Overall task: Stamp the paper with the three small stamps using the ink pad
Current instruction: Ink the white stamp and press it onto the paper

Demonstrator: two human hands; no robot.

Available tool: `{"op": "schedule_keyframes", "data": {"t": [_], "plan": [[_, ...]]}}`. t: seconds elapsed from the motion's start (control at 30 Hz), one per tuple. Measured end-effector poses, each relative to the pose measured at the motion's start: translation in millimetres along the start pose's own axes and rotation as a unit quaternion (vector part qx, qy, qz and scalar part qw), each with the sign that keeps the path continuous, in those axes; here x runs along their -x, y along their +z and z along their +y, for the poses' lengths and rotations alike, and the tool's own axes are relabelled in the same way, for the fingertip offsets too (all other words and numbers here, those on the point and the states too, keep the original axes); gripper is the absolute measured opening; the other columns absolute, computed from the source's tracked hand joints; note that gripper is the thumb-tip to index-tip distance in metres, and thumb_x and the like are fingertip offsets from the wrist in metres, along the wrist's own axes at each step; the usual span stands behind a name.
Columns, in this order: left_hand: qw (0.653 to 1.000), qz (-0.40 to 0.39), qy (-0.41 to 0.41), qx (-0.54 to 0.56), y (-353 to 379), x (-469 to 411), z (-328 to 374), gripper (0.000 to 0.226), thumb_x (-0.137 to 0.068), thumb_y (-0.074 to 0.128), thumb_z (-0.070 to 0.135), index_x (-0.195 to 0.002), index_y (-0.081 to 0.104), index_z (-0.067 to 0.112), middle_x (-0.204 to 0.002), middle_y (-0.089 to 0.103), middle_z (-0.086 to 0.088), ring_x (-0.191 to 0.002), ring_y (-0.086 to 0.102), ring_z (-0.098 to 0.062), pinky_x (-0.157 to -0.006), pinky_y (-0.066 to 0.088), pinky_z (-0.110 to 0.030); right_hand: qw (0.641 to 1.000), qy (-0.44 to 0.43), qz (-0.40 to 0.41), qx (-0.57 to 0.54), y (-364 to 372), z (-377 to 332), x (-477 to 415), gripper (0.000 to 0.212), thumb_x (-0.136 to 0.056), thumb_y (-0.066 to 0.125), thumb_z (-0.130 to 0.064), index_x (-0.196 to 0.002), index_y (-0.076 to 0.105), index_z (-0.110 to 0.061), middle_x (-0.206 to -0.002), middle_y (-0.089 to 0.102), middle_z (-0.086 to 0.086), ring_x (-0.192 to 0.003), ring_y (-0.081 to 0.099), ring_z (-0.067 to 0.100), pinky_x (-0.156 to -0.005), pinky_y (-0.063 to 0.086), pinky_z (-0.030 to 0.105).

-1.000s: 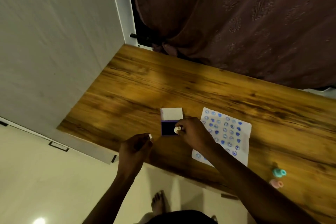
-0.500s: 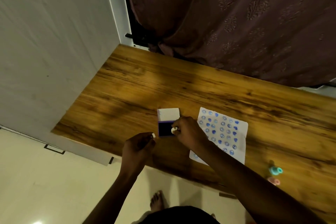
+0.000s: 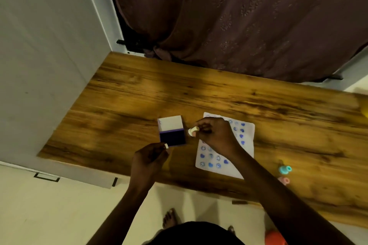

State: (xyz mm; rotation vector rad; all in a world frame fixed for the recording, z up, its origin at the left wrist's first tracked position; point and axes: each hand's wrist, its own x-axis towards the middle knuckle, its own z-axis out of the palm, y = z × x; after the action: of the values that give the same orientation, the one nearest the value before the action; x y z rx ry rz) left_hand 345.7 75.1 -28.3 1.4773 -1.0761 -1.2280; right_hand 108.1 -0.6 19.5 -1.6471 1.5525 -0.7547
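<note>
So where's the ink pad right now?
The ink pad lies open on the wooden table, just left of the stamped paper, between the left hand and right hand.

The tabletop (image 3: 258, 101) is streaked wood grain with a soft sheen. At six o'clock on it lies matt white paper (image 3: 248, 157). At twelve o'clock hangs matt, patterned curtain cloth (image 3: 239, 16). Stamps at four o'clock (image 3: 285, 169) look plastic.

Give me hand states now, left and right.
Left hand: closed, pinching a small white piece by the ink pad.
Right hand: closed on a white stamp, beside the pad.
</note>
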Motion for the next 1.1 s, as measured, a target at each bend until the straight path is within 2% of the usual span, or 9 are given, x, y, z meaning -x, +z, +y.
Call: {"op": "schedule_keyframes", "data": {"t": [0.07, 0.13, 0.23, 0.33, 0.43, 0.57, 0.73, 0.9, 1.1], "plan": [[1.000, -0.011, -0.004, -0.009, 8, 0, -4, 0.026, -0.087, 0.081, 0.010, -0.113, 0.077, 0.013, -0.101, 0.083, -0.001, -0.094, 0.079, -0.018, -0.083, 0.063, -0.040, 0.999, 0.019, 0.034, -0.010, -19, 11, 18, 0.026, -0.077, 0.089, -0.020, -0.101, 0.080, -0.024, -0.092, 0.077, -0.017, -0.088, 0.073, -0.007, -0.077, 0.055, 0.007], [1.000, -0.025, -0.006, -0.013, 18, 0, -6, 0.023, -0.087, 0.081, 0.011, -0.108, 0.078, 0.019, -0.098, 0.083, 0.004, -0.091, 0.079, -0.016, -0.081, 0.063, -0.040, 0.998, 0.042, 0.055, 0.000, -34, 25, 38, 0.030, -0.077, 0.089, -0.025, -0.104, 0.078, -0.027, -0.093, 0.075, -0.022, -0.090, 0.071, -0.010, -0.073, 0.054, 0.005], [0.999, -0.041, -0.009, -0.020, 32, 0, -6, 0.022, -0.086, 0.082, 0.012, -0.098, 0.078, 0.030, -0.095, 0.083, 0.009, -0.087, 0.079, -0.015, -0.077, 0.063, -0.037, 0.993, 0.087, 0.081, 0.002, -46, 47, 70, 0.026, -0.076, 0.090, -0.026, -0.099, 0.077, -0.027, -0.087, 0.077, -0.022, -0.085, 0.072, -0.009, -0.070, 0.052, 0.003], [0.998, -0.058, 0.010, -0.035, 44, -1, -5, 0.026, -0.085, 0.083, 0.015, -0.094, 0.078, 0.039, -0.093, 0.082, 0.012, -0.085, 0.079, -0.009, -0.070, 0.063, -0.026, 0.990, 0.098, 0.092, 0.051, -47, 65, 95, 0.023, -0.076, 0.090, -0.023, -0.095, 0.077, -0.026, -0.079, 0.073, -0.025, -0.081, 0.071, -0.010, -0.071, 0.049, 0.001], [0.996, -0.077, 0.024, -0.047, 54, 0, -3, 0.033, -0.084, 0.084, 0.018, -0.090, 0.076, 0.049, -0.093, 0.080, 0.019, -0.085, 0.077, -0.002, -0.061, 0.059, -0.013, 0.987, 0.101, 0.075, 0.099, -41, 75, 113, 0.024, -0.081, 0.085, -0.025, -0.103, 0.076, -0.026, -0.090, 0.071, -0.020, -0.079, 0.067, -0.010, -0.073, 0.053, 0.005], [0.993, -0.087, 0.041, -0.063, 60, 0, -1, 0.038, -0.084, 0.084, 0.017, -0.089, 0.073, 0.054, -0.097, 0.077, 0.029, -0.090, 0.074, 0.006, -0.064, 0.059, -0.012, 0.986, 0.094, 0.051, 0.131, -28, 79, 120, 0.024, -0.087, 0.078, -0.024, -0.111, 0.074, -0.027, -0.106, 0.073, -0.010, -0.081, 0.066, -0.003, -0.074, 0.050, 0.007], [0.994, -0.084, 0.049, -0.057, 61, -1, 0, 0.039, -0.084, 0.084, 0.016, -0.089, 0.072, 0.053, -0.099, 0.076, 0.029, -0.091, 0.073, 0.008, -0.063, 0.057, -0.008, 0.980, 0.095, 0.022, 0.172, -22, 75, 116, 0.029, -0.092, 0.071, -0.030, -0.121, 0.071, -0.026, -0.118, 0.069, -0.007, -0.098, 0.070, 0.007, -0.088, 0.059, 0.027], [0.996, -0.075, 0.034, -0.045, 59, -2, 0, 0.041, -0.083, 0.084, 0.015, -0.087, 0.072, 0.054, -0.097, 0.077, 0.026, -0.091, 0.074, 0.004, -0.064, 0.056, -0.007, 0.978, 0.101, 0.022, 0.184, -17, 81, 115, 0.031, -0.092, 0.071, -0.030, -0.122, 0.070, -0.024, -0.118, 0.071, -0.005, -0.097, 0.071, 0.008, -0.086, 0.053, 0.020], [0.995, -0.074, 0.033, -0.052, 62, -2, -1, 0.044, -0.084, 0.083, 0.014, -0.086, 0.072, 0.057, -0.095, 0.075, 0.034, -0.091, 0.072, 0.011, -0.062, 0.055, -0.005, 0.970, 0.117, 0.020, 0.213, -13, 80, 112, 0.033, -0.092, 0.070, -0.034, -0.123, 0.070, -0.024, -0.121, 0.071, -0.005, -0.106, 0.069, 0.013, -0.092, 0.057, 0.027]]}}
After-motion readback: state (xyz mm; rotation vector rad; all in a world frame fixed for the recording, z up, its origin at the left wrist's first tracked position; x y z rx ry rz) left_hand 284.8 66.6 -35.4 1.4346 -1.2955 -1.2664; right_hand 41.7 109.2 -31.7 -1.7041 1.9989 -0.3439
